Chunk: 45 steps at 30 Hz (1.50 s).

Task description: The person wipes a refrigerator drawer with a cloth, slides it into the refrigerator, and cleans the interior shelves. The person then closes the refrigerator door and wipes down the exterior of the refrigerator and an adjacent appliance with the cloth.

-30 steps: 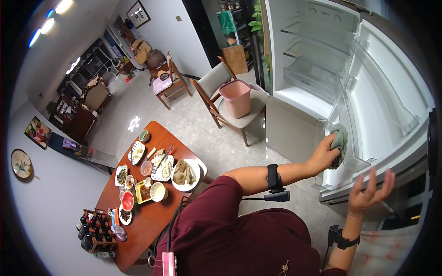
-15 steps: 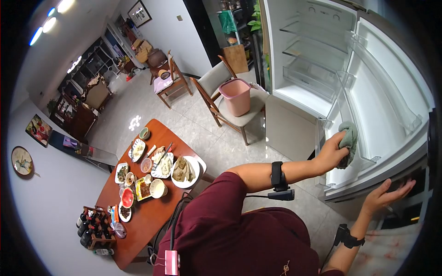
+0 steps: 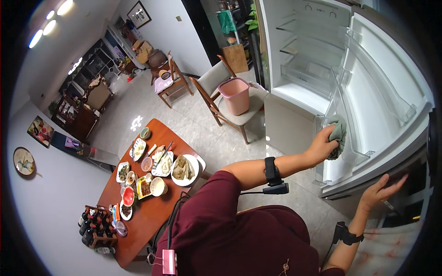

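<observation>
A grey-green cloth (image 3: 338,136) is bunched in my left hand (image 3: 322,146), whose fingers wrap round it. This hand is at the lower clear bin (image 3: 352,149) on the inside of the open fridge door (image 3: 382,69). My right hand (image 3: 381,192) is raised below the door's lower edge, its fingers apart and nothing in it. Behind the door, the fridge compartment (image 3: 299,94) shows clear shelves and a clear drawer. Each forearm wears a black strap with a small device.
A pink bin (image 3: 236,96) stands on a padded chair (image 3: 211,82) left of the fridge. The wooden table (image 3: 152,216) at the lower left bears several dishes of food, with a rack of bottles (image 3: 95,227) beside them. Another chair (image 3: 172,85) stands farther back.
Over the last second, my left hand has moved right along the bin with the cloth, then back left. My right hand has dropped lower and slightly right; its fingers remain apart.
</observation>
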Each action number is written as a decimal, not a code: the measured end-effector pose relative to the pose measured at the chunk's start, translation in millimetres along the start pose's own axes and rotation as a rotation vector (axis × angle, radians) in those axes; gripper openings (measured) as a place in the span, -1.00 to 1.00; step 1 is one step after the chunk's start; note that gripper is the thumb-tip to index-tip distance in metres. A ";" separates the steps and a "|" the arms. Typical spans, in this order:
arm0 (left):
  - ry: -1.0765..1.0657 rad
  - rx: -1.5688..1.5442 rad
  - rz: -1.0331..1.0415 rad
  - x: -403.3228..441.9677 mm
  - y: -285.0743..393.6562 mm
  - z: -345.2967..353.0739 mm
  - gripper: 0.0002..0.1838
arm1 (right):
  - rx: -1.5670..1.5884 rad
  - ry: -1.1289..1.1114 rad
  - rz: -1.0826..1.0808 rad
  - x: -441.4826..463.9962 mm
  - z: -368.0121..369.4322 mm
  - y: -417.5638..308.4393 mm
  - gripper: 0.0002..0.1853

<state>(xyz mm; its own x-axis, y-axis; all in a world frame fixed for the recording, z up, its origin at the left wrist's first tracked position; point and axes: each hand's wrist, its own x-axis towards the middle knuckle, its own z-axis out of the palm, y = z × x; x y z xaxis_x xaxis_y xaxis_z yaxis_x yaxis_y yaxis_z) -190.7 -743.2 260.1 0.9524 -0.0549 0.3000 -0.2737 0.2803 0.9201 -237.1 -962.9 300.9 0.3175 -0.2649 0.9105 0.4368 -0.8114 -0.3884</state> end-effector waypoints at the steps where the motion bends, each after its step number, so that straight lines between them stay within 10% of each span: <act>1: 0.003 0.086 0.054 -0.5 2.4 0.0 -0.55 | 0.015 -0.014 0.011 -1.2 0.1 1.0 -0.40; 31: 0.440 -0.091 -0.009 -35.1 45.2 -100.0 -0.52 | 0.299 -0.407 -0.260 -70.8 41.1 -35.5 -0.35; 45: 0.718 -0.089 0.307 -50.6 113.0 -127.7 -0.52 | 0.504 -1.211 -0.364 -79.2 74.7 -77.8 -0.36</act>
<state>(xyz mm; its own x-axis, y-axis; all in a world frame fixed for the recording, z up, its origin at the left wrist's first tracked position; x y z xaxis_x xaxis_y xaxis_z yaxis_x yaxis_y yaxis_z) -252.6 -586.4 316.7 0.6978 0.6620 0.2735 -0.5559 0.2598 0.7896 -233.4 -839.9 248.4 0.5385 0.7529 0.3784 0.8283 -0.3905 -0.4017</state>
